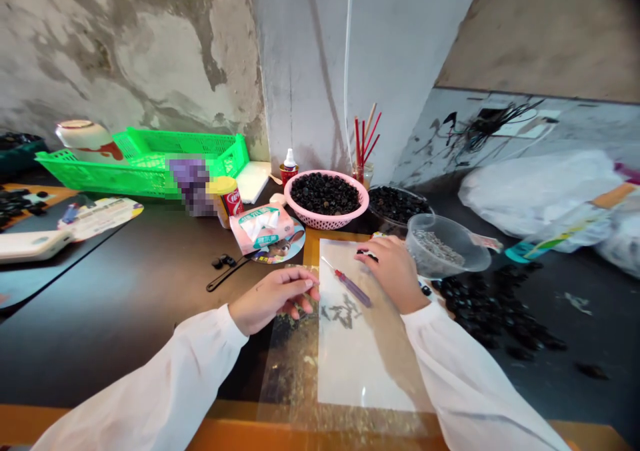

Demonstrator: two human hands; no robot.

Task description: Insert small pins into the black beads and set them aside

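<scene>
Concrete wall (125, 51) with stained patches is seen behind a dark table (115, 331), and an orange edge of this table is shown nearest to the person. Both arms are stretched forward over the table and are covered by white sleeves (150, 384). White plastic bags (535, 191) are piled at the right side, and a green plastic basket (150, 164) is placed at the far left. A clear plastic sheet (285, 377) is laid near the table edge, and a white paper (365, 357) is placed on it, between the two arms. A large spread of black pieces (495, 311) is scattered on the table to the right of the paper. Further ahead, a pink bowl (325, 223) is seen filled with similar black pieces, and a clear plastic bowl (440, 237) with grey bits is placed just beyond the right hand.

The left hand (273, 297) is held at the left edge of the paper, with the wrist bent and the fingers brought together narrowly; whether something is held there cannot be told. The right hand (393, 271) is placed at the top of the paper, with the fingers turned left and narrowly closed on a small dark piece (367, 255). A small screwdriver (354, 289) with a red and purple handle is seen on the paper between the hands, and dark crumbs (343, 311) are lying just below it.
</scene>
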